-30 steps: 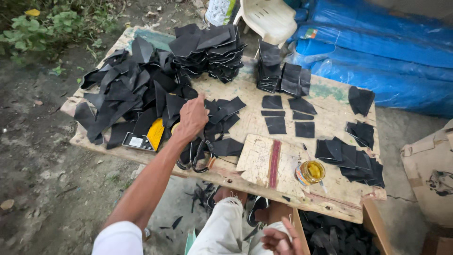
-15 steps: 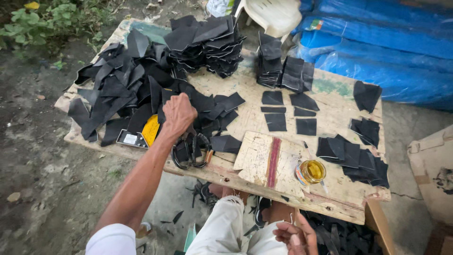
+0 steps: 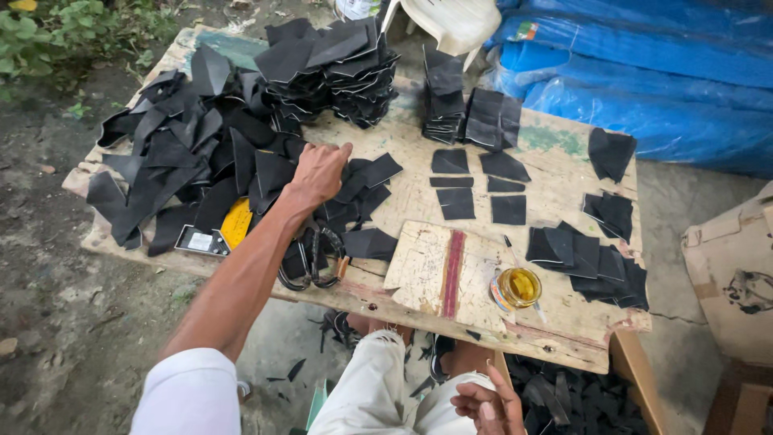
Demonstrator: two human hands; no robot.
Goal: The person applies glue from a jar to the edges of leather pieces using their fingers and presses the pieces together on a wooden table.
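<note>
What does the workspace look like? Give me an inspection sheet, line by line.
Surface: worn wooden table, scuffed, paint-stained.
Job's things: loose black cut pieces under the left hand; big heap of black scraps; stacked black pieces.
Clutter: scissors at the front edge; small board with a red strip; open tin of yellow glue; yellow item.
Grip: left hand flat on the pieces, fingers spread; right hand open, empty, at the knee.
Cables: nothing seen.
Surroundings: blue tarpaulin, white plastic chair, cardboard box, dirt ground, plants.
</note>
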